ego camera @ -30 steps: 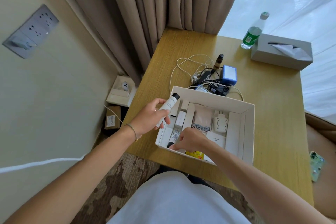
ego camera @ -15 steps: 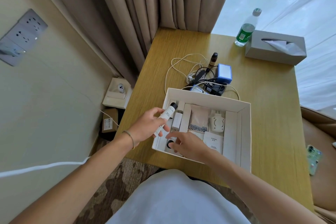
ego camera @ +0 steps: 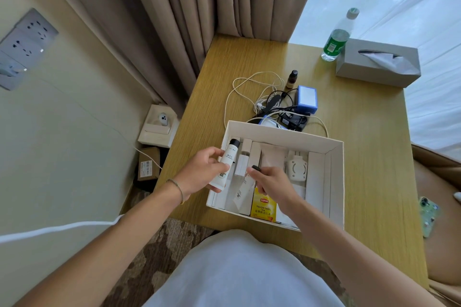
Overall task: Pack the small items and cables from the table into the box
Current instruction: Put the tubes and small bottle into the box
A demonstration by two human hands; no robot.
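Note:
A white open box [ego camera: 335, 182] sits on the wooden table [ego camera: 369, 157] near its front edge. My left hand [ego camera: 199, 172] grips a white tube with a black cap [ego camera: 225, 164] over the box's left side. My right hand [ego camera: 272, 182] is inside the box and holds a second white tube by its black cap [ego camera: 256, 168], tilted. In the box lie a yellow tea packet [ego camera: 264, 207], a white plug adapter [ego camera: 296, 167] and white cartons. Behind the box is a tangle of white and black cables [ego camera: 264, 97], a blue block [ego camera: 307, 98] and a small brown bottle [ego camera: 291, 79].
A grey tissue box [ego camera: 376, 65] and a green-labelled water bottle [ego camera: 335, 40] stand at the table's far right. Curtains hang behind the table. A phone [ego camera: 428, 214] lies on a seat at right. Small boxes [ego camera: 157, 129] sit on the floor at left.
My right hand has lifted the second tube up from the box floor by its cap end, uncovering the yellow tea packet. My left hand has lowered its tube slightly toward the box's left side.

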